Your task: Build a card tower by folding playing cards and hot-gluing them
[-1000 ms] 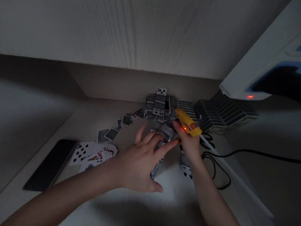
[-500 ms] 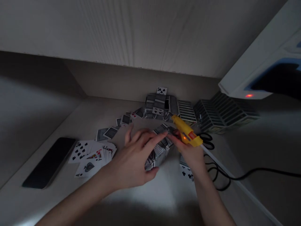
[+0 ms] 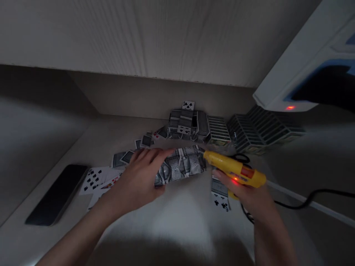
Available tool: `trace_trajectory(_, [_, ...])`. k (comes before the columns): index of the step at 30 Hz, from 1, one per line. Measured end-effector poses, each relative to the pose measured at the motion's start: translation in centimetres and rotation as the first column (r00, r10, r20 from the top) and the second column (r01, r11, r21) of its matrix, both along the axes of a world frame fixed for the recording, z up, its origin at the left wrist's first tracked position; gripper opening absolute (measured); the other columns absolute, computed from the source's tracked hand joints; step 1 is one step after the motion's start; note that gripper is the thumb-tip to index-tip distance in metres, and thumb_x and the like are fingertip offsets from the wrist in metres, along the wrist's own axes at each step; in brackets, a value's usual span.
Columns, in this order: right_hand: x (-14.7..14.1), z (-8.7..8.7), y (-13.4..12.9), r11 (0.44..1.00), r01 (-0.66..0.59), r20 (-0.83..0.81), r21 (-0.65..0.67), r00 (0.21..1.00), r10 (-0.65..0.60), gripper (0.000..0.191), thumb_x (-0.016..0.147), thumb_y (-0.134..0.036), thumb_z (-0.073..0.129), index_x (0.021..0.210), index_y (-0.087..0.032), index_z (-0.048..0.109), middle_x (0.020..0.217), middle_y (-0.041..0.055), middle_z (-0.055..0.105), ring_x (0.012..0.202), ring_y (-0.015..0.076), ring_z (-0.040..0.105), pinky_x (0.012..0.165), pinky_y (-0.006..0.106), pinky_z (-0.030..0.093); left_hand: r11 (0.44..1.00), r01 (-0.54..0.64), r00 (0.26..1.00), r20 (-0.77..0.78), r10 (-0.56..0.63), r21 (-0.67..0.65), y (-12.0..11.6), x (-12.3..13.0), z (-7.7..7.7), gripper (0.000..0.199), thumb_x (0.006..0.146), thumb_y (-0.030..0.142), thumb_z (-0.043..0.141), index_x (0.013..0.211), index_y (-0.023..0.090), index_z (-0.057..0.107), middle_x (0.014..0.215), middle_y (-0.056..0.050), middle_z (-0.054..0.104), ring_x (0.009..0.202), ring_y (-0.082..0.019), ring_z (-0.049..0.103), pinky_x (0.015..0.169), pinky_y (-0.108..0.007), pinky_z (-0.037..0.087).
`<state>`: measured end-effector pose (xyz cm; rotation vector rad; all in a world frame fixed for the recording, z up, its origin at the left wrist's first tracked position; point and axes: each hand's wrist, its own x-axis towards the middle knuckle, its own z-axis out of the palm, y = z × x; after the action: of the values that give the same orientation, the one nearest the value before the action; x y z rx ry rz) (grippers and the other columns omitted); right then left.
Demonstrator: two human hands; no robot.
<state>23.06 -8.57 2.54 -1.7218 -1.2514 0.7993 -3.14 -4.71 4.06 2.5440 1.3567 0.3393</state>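
Observation:
My left hand (image 3: 141, 177) is wrapped round the left part of a long model made of patterned playing cards (image 3: 185, 164), with the thumb below and the fingers over its top. In my right hand (image 3: 249, 194) is a yellow glue gun (image 3: 235, 168) with a glowing red light. Its nozzle points left, close to the right end of the card model; whether they touch I cannot tell. Below the gun lie some cards (image 3: 220, 199), the lowest one showing clubs.
A black phone (image 3: 58, 194) and loose face-up cards (image 3: 93, 180) lie at the left. Behind stand another card model (image 3: 187, 120) and folded card strips (image 3: 263, 129). Black-handled scissors (image 3: 240, 158) and a black cable (image 3: 305, 202) are at the right. A white device (image 3: 302, 74) overhangs the upper right.
My right hand has moved right and down with the glue gun, off the card model. My left hand has shifted left, and the model now lies more level, its patterned side exposed.

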Motion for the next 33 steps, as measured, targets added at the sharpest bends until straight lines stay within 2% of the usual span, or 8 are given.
trace_trajectory(3, [-0.4, 0.0, -0.6, 0.993, -0.117, -0.049, -0.030, 0.992, 0.115, 0.019, 0.062, -0.040, 0.076, 0.072, -0.024, 0.071, 0.070, 0.0017, 0.074, 0.066, 0.0227, 0.069, 0.060, 0.032, 0.057, 0.999, 0.021, 1.000, -0.012, -0.020, 0.025, 0.7, -0.8, -0.4, 0.074, 0.075, 0.024, 0.063, 0.142, 0.026, 0.033, 0.136, -0.010, 0.054, 0.126, -0.035, 0.049, 0.109, -0.058, 0.032])
trace_trajectory(6, [-1.5, -0.2, -0.6, 0.968, -0.229, -0.079, -0.104, 0.972, 0.222, 0.018, 0.070, -0.039, 0.069, 0.076, -0.022, 0.072, 0.075, 0.0027, 0.075, 0.068, 0.0214, 0.069, 0.061, 0.031, 0.056, 0.999, 0.011, 1.000, -0.016, -0.010, 0.038, 0.9, -1.1, -0.9, 0.076, 0.074, 0.026, 0.066, 0.143, 0.024, 0.032, 0.137, -0.011, 0.054, 0.125, -0.035, 0.049, 0.107, -0.056, 0.037])
trace_trajectory(14, [-2.2, 0.0, -0.1, 0.924, -0.320, -0.088, -0.210, 0.947, 0.308, 0.019, 0.074, -0.037, 0.064, 0.083, -0.021, 0.070, 0.085, 0.0048, 0.074, 0.080, 0.0224, 0.068, 0.073, 0.033, 0.053, 0.991, 0.041, 0.999, -0.026, -0.038, 0.125, 0.7, -1.0, -1.5, 0.072, 0.073, 0.025, 0.066, 0.139, 0.017, 0.039, 0.133, -0.013, 0.056, 0.121, -0.033, 0.053, 0.102, -0.049, 0.046])
trace_trajectory(17, [-2.3, -0.1, 0.1, 0.906, -0.318, -0.106, -0.279, 0.948, 0.301, 0.017, 0.075, -0.036, 0.062, 0.080, -0.020, 0.068, 0.082, 0.0050, 0.072, 0.078, 0.0223, 0.068, 0.071, 0.033, 0.053, 0.988, 0.056, 0.998, -0.012, -0.055, 0.145, 0.8, -1.0, -1.6, 0.070, 0.073, 0.025, 0.066, 0.138, 0.015, 0.041, 0.131, -0.014, 0.057, 0.119, -0.032, 0.055, 0.102, -0.049, 0.046])
trace_trajectory(21, [-2.3, -0.7, 0.3, 0.909, -0.282, -0.070, -0.307, 0.959, 0.274, 0.022, 0.072, -0.032, 0.063, 0.089, -0.020, 0.070, 0.086, 0.0046, 0.072, 0.078, 0.0212, 0.066, 0.069, 0.031, 0.051, 0.983, 0.052, 0.998, 0.013, -0.056, 0.174, 0.8, -1.0, -1.7, 0.070, 0.071, 0.025, 0.067, 0.136, 0.013, 0.044, 0.130, -0.015, 0.058, 0.118, -0.032, 0.055, 0.103, -0.049, 0.046])
trace_trajectory(27, [-2.8, -0.6, 0.4, 0.894, -0.206, -0.063, -0.398, 0.978, 0.198, 0.025, 0.068, -0.028, 0.061, 0.090, -0.020, 0.071, 0.076, 0.0021, 0.071, 0.065, 0.0180, 0.063, 0.054, 0.026, 0.045, 0.981, 0.050, 0.998, 0.026, -0.056, 0.186, 0.8, -0.9, -1.9, 0.068, 0.073, 0.026, 0.066, 0.136, 0.012, 0.044, 0.130, -0.015, 0.058, 0.118, -0.032, 0.055, 0.104, -0.049, 0.046])
trace_trajectory(30, [-3.1, -0.2, 0.3, 0.911, -0.206, -0.094, -0.357, 0.978, 0.184, 0.025, 0.066, -0.025, 0.060, 0.088, -0.021, 0.071, 0.076, 0.0013, 0.072, 0.067, 0.0179, 0.064, 0.057, 0.026, 0.046, 0.988, 0.051, 0.998, 0.025, -0.055, 0.147, 0.7, -0.8, -1.6, 0.069, 0.073, 0.021, 0.065, 0.137, 0.016, 0.042, 0.130, -0.013, 0.058, 0.119, -0.030, 0.055, 0.104, -0.048, 0.045])
trace_trajectory(33, [-3.0, -0.1, 0.2, 0.908, -0.222, -0.105, -0.355, 0.975, 0.197, 0.023, 0.066, -0.025, 0.059, 0.085, -0.021, 0.071, 0.073, 0.0007, 0.071, 0.066, 0.0178, 0.063, 0.057, 0.026, 0.046, 0.993, 0.067, 0.998, -0.026, -0.065, 0.094, 0.5, -0.7, -1.0, 0.070, 0.072, 0.016, 0.065, 0.138, 0.025, 0.044, 0.129, -0.010, 0.056, 0.118, -0.031, 0.055, 0.100, -0.049, 0.048])
